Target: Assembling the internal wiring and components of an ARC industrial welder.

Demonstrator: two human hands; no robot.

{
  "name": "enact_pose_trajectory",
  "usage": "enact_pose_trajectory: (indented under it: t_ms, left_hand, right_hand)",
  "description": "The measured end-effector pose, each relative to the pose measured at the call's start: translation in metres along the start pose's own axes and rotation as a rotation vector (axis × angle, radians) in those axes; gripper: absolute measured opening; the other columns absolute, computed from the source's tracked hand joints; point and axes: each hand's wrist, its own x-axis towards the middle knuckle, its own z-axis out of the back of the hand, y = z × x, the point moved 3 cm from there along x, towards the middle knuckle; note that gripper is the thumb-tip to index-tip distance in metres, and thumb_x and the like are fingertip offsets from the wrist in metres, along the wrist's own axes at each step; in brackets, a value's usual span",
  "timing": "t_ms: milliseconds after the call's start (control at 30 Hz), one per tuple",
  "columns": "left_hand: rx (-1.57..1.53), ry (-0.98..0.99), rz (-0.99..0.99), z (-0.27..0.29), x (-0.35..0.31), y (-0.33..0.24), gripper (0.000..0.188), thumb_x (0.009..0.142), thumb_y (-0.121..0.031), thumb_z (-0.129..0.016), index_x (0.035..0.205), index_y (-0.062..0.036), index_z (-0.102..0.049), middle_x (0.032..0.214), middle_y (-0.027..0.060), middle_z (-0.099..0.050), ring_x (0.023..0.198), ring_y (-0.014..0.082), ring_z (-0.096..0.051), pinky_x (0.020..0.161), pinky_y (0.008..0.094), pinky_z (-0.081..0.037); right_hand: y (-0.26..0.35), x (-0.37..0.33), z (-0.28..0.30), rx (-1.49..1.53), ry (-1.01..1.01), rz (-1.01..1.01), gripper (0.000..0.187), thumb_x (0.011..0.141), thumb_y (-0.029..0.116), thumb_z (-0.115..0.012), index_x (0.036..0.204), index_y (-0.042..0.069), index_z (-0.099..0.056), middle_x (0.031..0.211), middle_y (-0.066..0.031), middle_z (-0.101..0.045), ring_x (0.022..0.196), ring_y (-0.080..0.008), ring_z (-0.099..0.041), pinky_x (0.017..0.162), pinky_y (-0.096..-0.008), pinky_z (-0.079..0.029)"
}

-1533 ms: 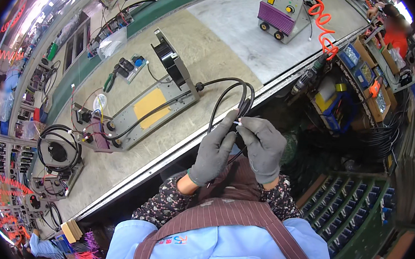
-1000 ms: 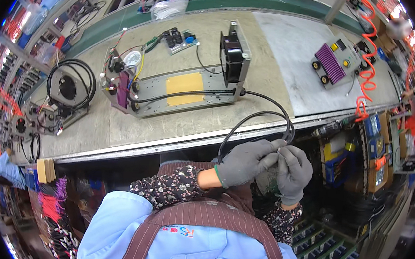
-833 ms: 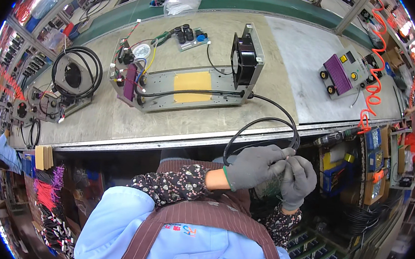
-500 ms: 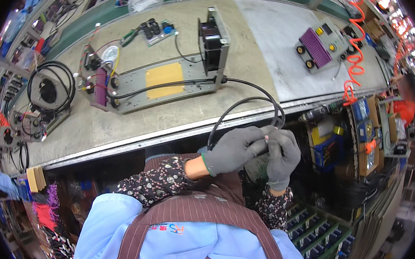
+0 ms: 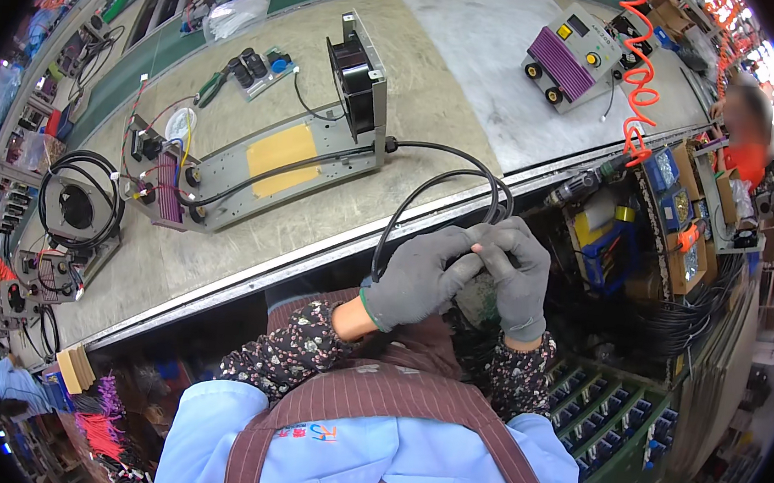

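Note:
Beyond the bench's front edge, my left hand [image 5: 425, 277] and my right hand [image 5: 517, 280], both in grey gloves, meet with bent, closed fingers on a looped black cable [image 5: 428, 188]. Fingertips hide the part they grip. From the hands the cable curves back to the end plate of an open metal chassis [image 5: 214, 214] and runs along its base. A black fan [image 5: 353, 78] stands upright at the chassis's right end. A purple heat sink [image 5: 168, 193] and loose wires sit at its left end, with a yellow sheet [image 5: 282, 159] on the base between.
A boxed unit with purple fins [image 5: 564, 59] stands at the back right, near a hanging orange coiled hose [image 5: 641, 89]. A power driver [image 5: 581, 185] lies by parts bins [image 5: 683, 221]. Coiled black cable [image 5: 116, 204] rests on another unit at left. The bench edge [image 5: 312, 255] runs before me.
The view has shifted, so the bench and chassis appear farther left. Both hands stay together on the cable, and the right fingers have bent a little differently.

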Motion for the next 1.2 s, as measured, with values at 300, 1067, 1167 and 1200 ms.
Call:
enact_pose_trajectory:
  t_ms: [300, 1067, 1167, 1200]
  left_hand:
    - [0.008, -0.071, 0.085, -0.004, 0.002, 0.019, 0.026, 0.088, -0.017, -0.051, 0.106, -0.0009, -0.062, 0.076, 0.0155, -0.063, 0.067, 0.0241, -0.061, 0.065, 0.0332, -0.047]
    - [-0.359, 0.118, 0.451, 0.001, -0.015, 0.017, 0.027, 0.093, -0.018, -0.048, 0.101, 0.0000, -0.065, 0.072, -0.0007, -0.059, 0.063, 0.0057, -0.048, 0.058, 0.0233, -0.040]
    - [-0.292, -0.037, 0.098, -0.009, -0.013, 0.014, 0.030, 0.092, -0.017, -0.048, 0.111, 0.0014, -0.062, 0.078, 0.0073, -0.065, 0.068, 0.0100, -0.055, 0.064, 0.0266, -0.046]
    - [-0.309, -0.076, 0.101, -0.010, -0.014, 0.016, 0.030, 0.092, -0.017, -0.048, 0.111, 0.0014, -0.062, 0.078, 0.0073, -0.065, 0.068, 0.0100, -0.055, 0.064, 0.0266, -0.046]
  right_hand:
    - [0.029, -0.010, -0.011, -0.097, 0.058, 0.094, 0.006, 0.069, -0.005, -0.062, 0.067, 0.001, -0.059, 0.073, -0.0035, -0.052, 0.063, -0.0127, -0.048, 0.058, -0.0261, -0.039]
    - [0.014, 0.001, -0.017, -0.417, 0.259, 0.195, 0.013, 0.088, 0.012, -0.056, 0.082, 0.001, -0.059, 0.075, -0.0136, -0.059, 0.065, -0.0300, -0.059, 0.059, -0.0340, -0.047]
    - [0.012, -0.013, -0.013, -0.268, 0.159, 0.157, 0.013, 0.088, 0.009, -0.054, 0.080, 0.000, -0.058, 0.071, -0.0142, -0.057, 0.062, -0.0289, -0.058, 0.055, -0.0330, -0.044]
    - [0.011, -0.017, -0.014, -0.269, 0.164, 0.159, 0.013, 0.088, 0.009, -0.054, 0.080, 0.000, -0.058, 0.071, -0.0142, -0.057, 0.062, -0.0289, -0.058, 0.055, -0.0330, -0.044]
